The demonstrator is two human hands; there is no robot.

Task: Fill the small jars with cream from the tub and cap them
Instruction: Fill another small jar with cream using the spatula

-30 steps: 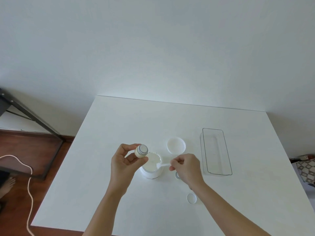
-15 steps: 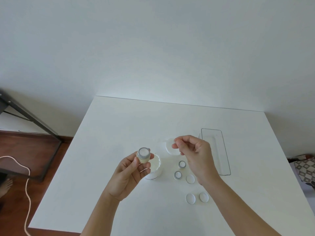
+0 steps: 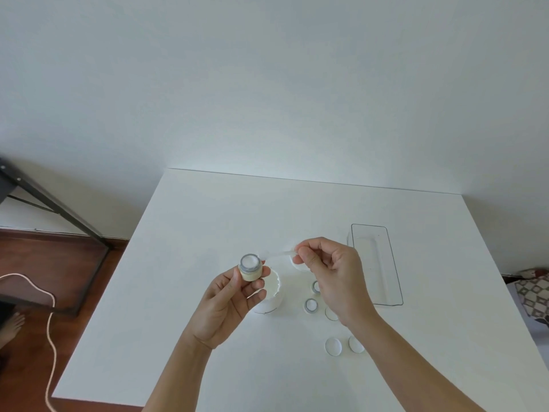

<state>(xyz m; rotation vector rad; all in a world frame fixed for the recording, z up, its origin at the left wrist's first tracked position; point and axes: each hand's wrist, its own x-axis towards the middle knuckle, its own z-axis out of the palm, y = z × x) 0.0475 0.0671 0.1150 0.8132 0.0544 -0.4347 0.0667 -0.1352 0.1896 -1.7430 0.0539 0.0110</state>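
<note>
My left hand holds a small cream-coloured jar with a grey rim, raised above the white tub and open side up, with white cream inside. My right hand pinches a thin white spatula; its tip lies beside the jar's rim. Two more small open jars stand on the table to the right of the tub, one partly hidden by my right hand. Several white caps lie nearer to me.
The tub's white lid lies behind my right hand. A clear rectangular tray stands at the right of the white table. Off the table's left edge are a dark metal frame, a cord and wooden floor.
My right hand lifted the spatula out of the tub, swung up and back, and now brings its tip to the jar. My left hand raised the jar and turned its mouth upward.
</note>
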